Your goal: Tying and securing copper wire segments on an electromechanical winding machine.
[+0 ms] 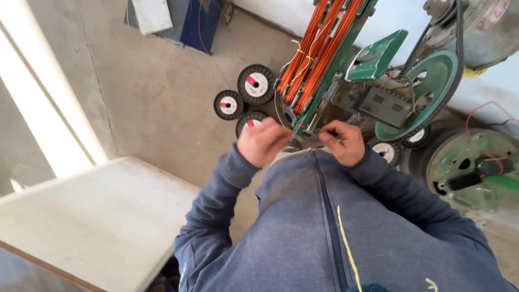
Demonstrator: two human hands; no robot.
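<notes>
Filling the bottom centre of the frame, a blue-grey zipped sweatshirt [324,238] is taking up the nearest ground, with a thin yellow thread [346,243] lying down its front. At lower left a pale table [92,216] is standing bare beside the person's left sleeve.

Just above the sweatshirt, the left hand [263,142] is curling its fingers [277,130] in towards the palm, pinching something too thin to make out; it is partly covering a small black spool [250,121] on the floor behind it. The right hand [343,143] is sitting level with it at centre right, fingers [331,135] bent and pressed together around what looks like a fine wire, though the strand itself is too slight to be sure of.

Between and just above the two hands, the lower end of a green winding frame [308,116] is coming down, and the copper wire coils [319,48] are running along it towards the top centre, close to the fingertips.

Farther back, two more black spools [256,84] [228,104] are lying on the concrete floor [157,92] at upper centre-left. At upper right a green pulley wheel [432,92] and a grey motor [478,27] are standing behind the frame.
</notes>
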